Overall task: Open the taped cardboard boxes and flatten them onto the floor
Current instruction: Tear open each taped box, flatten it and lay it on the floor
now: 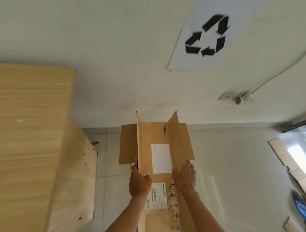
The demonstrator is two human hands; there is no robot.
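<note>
The opened cardboard box is held up in the air between both hands, its flaps spread out and its side with a white label turned to the camera, just right of a pale wooden worktop and above the tiled floor. The left hand grips the box's left edge with the thumb in front, and the right hand grips its right edge, so the hands are apart with the box between them. On the wall behind are a paper recycling sign and a socket, and a flat piece of cardboard lies on the floor at far right.
</note>
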